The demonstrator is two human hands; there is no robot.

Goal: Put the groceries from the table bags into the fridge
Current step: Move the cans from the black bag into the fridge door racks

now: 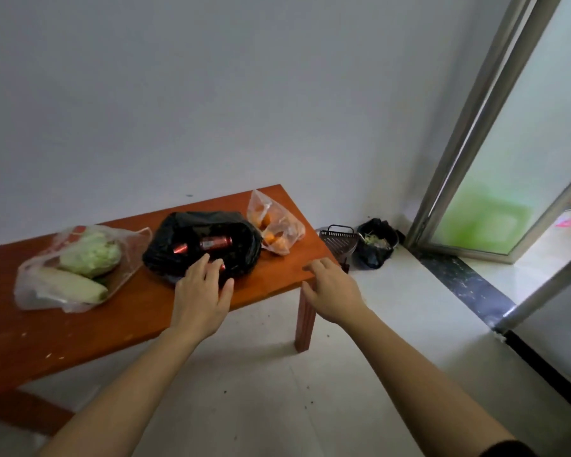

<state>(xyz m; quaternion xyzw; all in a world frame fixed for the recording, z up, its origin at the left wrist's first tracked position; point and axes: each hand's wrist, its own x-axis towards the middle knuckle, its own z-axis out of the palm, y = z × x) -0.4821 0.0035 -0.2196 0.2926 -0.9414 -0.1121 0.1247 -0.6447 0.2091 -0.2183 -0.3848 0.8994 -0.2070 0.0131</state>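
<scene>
Head view: black bag (244,237) shows red cans (215,243); left hand (200,291), right hand (333,291): fingers (322,266) spread

L hand (202,286) & R hand (333,289) outstretched, fingers relaxed, prob. empty.

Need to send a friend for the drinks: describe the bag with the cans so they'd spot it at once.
Against the white wall stands a low orange-brown table with three plastic bags in a row. Take the middle one, the black bag lying open with red cans showing inside. Both neighbours are clear plastic: the left bag holds greens, the right bag orange fruit.
</scene>
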